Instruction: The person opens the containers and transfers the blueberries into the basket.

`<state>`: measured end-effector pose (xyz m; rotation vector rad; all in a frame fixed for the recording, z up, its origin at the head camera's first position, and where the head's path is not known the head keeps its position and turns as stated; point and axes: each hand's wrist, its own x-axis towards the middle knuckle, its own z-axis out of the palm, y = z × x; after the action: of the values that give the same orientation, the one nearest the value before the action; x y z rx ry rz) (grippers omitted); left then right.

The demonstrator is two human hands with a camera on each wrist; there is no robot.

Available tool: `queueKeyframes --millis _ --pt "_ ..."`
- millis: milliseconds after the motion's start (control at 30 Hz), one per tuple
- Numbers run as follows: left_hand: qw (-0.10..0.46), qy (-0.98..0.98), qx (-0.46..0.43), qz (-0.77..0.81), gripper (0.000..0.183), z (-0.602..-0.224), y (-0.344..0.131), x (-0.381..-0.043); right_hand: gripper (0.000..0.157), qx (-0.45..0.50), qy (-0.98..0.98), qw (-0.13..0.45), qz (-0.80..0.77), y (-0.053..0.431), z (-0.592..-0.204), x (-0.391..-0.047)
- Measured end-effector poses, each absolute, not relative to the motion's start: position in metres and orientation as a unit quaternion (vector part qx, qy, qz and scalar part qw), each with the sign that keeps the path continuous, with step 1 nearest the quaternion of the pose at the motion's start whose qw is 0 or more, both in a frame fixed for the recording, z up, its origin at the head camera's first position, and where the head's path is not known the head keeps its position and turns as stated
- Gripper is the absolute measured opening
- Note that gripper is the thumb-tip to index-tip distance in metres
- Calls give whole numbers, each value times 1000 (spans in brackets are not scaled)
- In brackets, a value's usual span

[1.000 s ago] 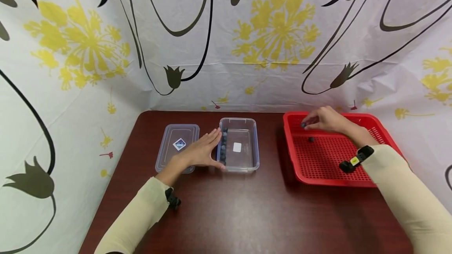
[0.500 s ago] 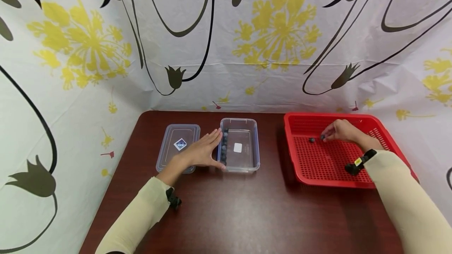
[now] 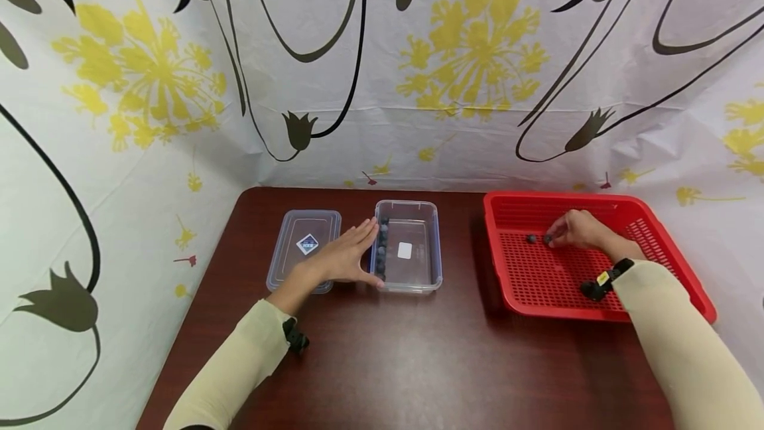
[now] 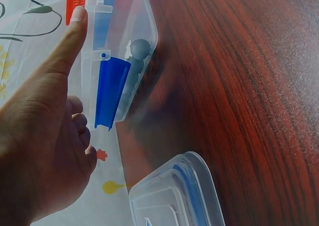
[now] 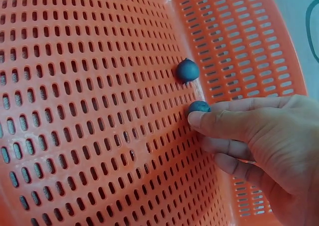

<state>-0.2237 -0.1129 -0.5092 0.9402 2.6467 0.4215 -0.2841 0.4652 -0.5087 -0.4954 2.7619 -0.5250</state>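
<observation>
The right hand [image 3: 577, 229] is settling lower in the basket [image 3: 558, 198], pinching a berry [image 5: 200, 106], another berry [image 5: 187, 70] just left; the straight-fingered left hand [image 3: 343, 255] is steadying the container [image 3: 416, 267]; light pressure seems wisest.

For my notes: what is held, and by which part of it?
The right hand pinches a dark ball by its side; the left hand only touches the transparent box.

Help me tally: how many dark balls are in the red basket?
2 visible: one ball pinched by the right hand, another ball beside it in the basket. The hand may hide more.
</observation>
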Motion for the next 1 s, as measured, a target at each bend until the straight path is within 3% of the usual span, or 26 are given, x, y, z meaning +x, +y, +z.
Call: queueKeyframes --millis 200,600,833,1000 --pt "153 921 329 146 133 -509 -112 -222 24 -199 959 117 -168 463 -500 -280" --pt "150 922 325 147 132 -511 -113 -223 23 -331 931 -29 -149 408 -442 -282" --pt "152 921 328 146 132 -509 -114 -223 25 -379 911 -47 -152 350 -420 -280" --pt "151 921 330 139 133 -507 -114 -224 26 -394 904 -24 -163 306 -411 -282"
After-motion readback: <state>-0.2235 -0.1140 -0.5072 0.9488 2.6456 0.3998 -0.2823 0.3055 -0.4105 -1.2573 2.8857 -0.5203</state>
